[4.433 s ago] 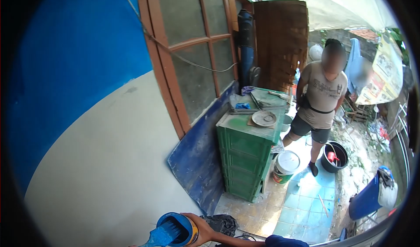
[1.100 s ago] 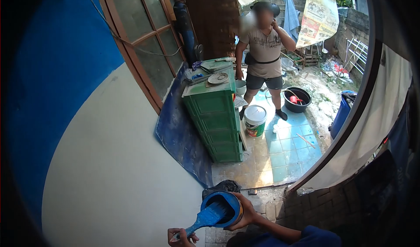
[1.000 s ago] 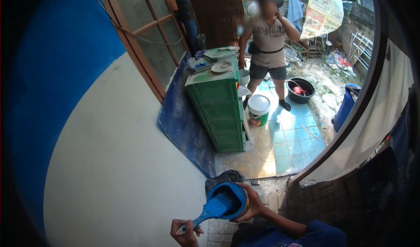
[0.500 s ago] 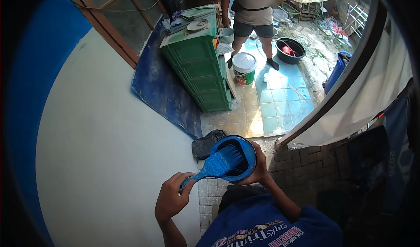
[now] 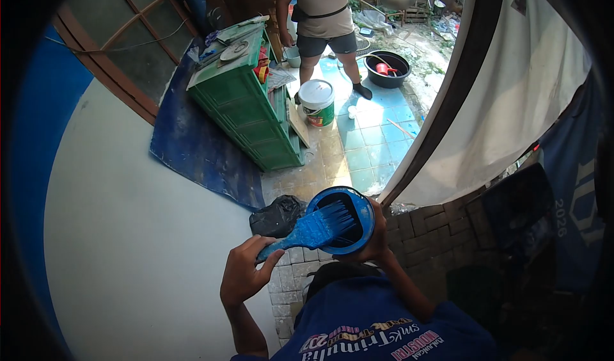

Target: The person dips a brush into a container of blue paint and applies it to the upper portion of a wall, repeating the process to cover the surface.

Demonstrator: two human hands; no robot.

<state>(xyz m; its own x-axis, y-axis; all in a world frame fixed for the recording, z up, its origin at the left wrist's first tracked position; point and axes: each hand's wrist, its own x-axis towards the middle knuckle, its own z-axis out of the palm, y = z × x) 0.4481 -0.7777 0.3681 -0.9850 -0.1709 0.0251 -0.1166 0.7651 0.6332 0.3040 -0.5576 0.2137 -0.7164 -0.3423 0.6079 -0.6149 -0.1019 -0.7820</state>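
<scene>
My left hand (image 5: 246,268) grips the handle of a paintbrush (image 5: 313,228), its handle and ferrule coated in blue paint. The bristles point right and lie over the mouth of a round paint container (image 5: 363,223) with a blue-smeared rim. My right hand (image 5: 377,239) is wrapped round the container's right side and holds it in front of my body, its opening tilted toward me. Dark shadow fills the inside, and the brush covers part of it. Beyond the container lies a black plastic bag (image 5: 276,217) on the paving.
At left runs a wall (image 5: 128,233), white below a blue part. A blue sheet (image 5: 204,159) leans behind a green cabinet (image 5: 233,121). A person (image 5: 320,22) stands near a lidded bucket (image 5: 318,104) and a black tub (image 5: 387,70). White cloth (image 5: 492,98) hangs at right.
The view has turned right, so the cabinet, bucket and person sit further left. Brush and container keep nearly the same place, the brush still over the opening.
</scene>
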